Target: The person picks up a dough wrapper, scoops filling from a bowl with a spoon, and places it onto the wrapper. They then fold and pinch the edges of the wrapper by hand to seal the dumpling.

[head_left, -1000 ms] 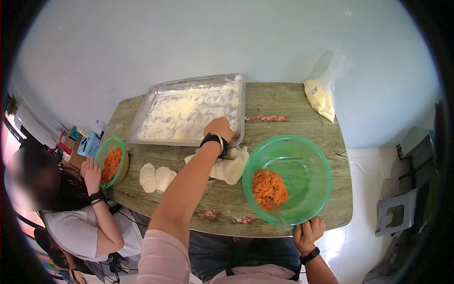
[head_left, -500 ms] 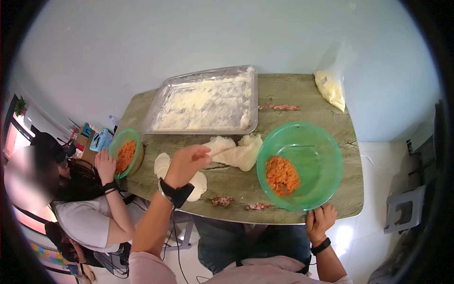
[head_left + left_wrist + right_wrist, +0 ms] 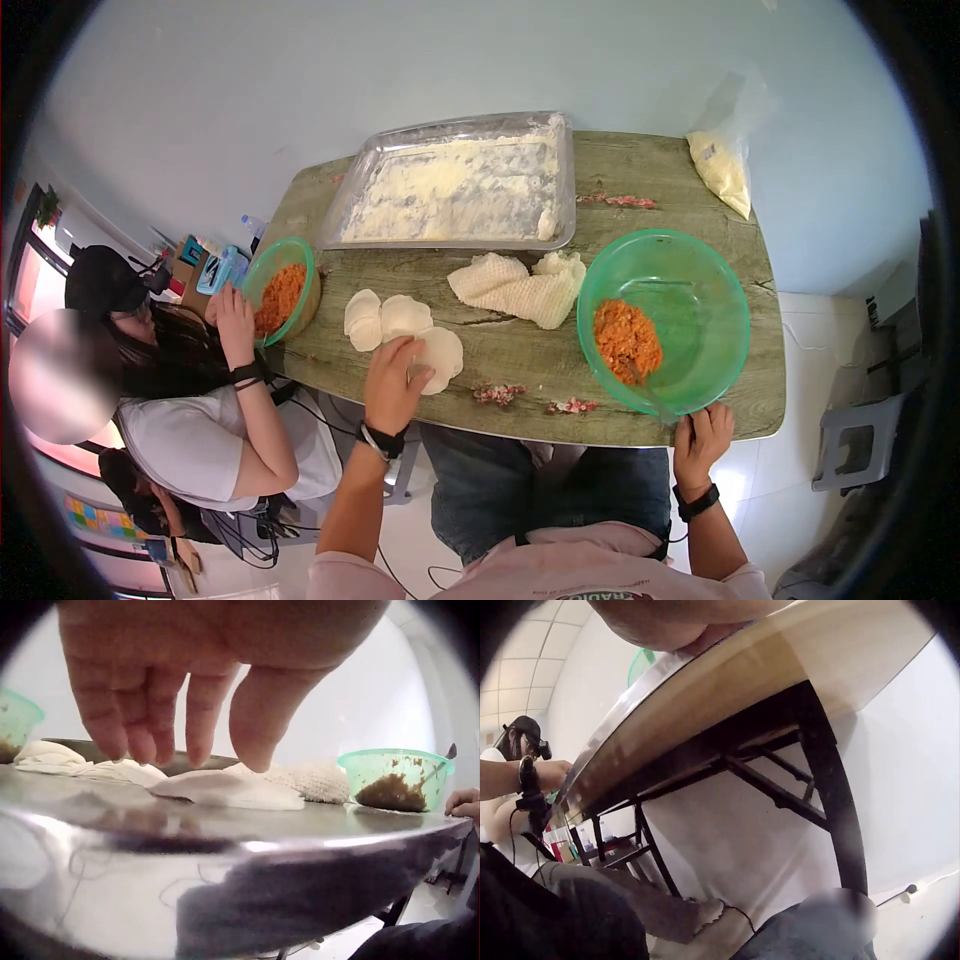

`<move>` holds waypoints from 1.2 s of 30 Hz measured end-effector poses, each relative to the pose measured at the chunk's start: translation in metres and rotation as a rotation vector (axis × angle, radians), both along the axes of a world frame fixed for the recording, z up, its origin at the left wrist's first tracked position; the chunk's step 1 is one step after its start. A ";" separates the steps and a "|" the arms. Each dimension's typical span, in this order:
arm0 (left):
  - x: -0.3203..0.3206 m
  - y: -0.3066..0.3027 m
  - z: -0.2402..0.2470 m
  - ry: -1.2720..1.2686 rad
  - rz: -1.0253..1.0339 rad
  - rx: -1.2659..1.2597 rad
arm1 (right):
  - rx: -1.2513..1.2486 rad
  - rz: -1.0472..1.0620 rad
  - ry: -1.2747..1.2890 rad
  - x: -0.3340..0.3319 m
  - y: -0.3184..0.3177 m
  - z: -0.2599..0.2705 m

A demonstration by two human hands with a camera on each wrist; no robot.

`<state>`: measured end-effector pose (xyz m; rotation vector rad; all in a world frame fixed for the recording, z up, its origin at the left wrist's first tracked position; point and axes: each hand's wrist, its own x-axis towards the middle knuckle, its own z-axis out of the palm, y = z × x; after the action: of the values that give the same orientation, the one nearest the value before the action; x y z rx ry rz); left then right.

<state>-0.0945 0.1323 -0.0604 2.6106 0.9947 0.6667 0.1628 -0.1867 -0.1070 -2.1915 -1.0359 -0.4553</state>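
Observation:
My left hand [image 3: 394,385] hovers over the round dough wrappers [image 3: 440,358] near the table's front edge. In the left wrist view its fingers hang down above a wrapper [image 3: 232,790], with nothing between them. My right hand [image 3: 705,438] rests at the table edge, against the near rim of the large green bowl [image 3: 700,310]. Orange filling [image 3: 627,340] lies in the bowl's left part, with a spoon [image 3: 655,400] in it. A crumpled cream cloth [image 3: 520,290] lies between wrappers and bowl.
A flour-dusted clear tray [image 3: 450,243] stands at the back of the table [image 3: 640,180]. A bag of yellowish powder [image 3: 722,175] is at the back right. To the left, another person [image 3: 200,440] sits by a second green bowl [image 3: 313,290]. A grey stool [image 3: 858,440] stands right.
My left hand has left the tray's near right corner and come back toward me, over the wrappers. My right hand has stayed by the bowl. The head view has shifted.

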 end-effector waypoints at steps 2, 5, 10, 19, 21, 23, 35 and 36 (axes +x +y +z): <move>0.005 0.006 0.002 0.049 -0.040 -0.013 | 0.011 0.000 -0.006 0.000 0.001 0.000; 0.008 0.006 -0.001 0.061 -0.020 -0.029 | 0.014 -0.018 -0.007 -0.002 0.001 0.000; 0.012 0.006 0.004 0.078 0.008 -0.040 | -0.012 -0.034 -0.009 -0.003 0.001 -0.001; 0.008 0.003 0.002 -0.038 0.103 -0.171 | -0.009 -0.034 -0.020 -0.002 0.000 -0.003; 0.007 -0.002 0.004 -0.180 0.180 -0.295 | -0.004 -0.034 -0.012 -0.002 0.000 -0.003; 0.005 -0.006 0.006 -0.277 0.226 -0.181 | -0.005 -0.034 -0.014 -0.002 0.001 -0.002; 0.009 -0.066 -0.005 -1.134 0.050 -1.727 | 0.360 -0.048 0.318 -0.016 0.000 0.037; 0.011 -0.071 -0.004 -1.096 0.034 -1.739 | 0.330 -0.047 0.230 -0.016 0.000 0.045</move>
<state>-0.0833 0.0609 -0.0640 0.5392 0.6162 0.5916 0.1466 -0.1864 -0.0622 -1.9222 -0.7301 -0.3564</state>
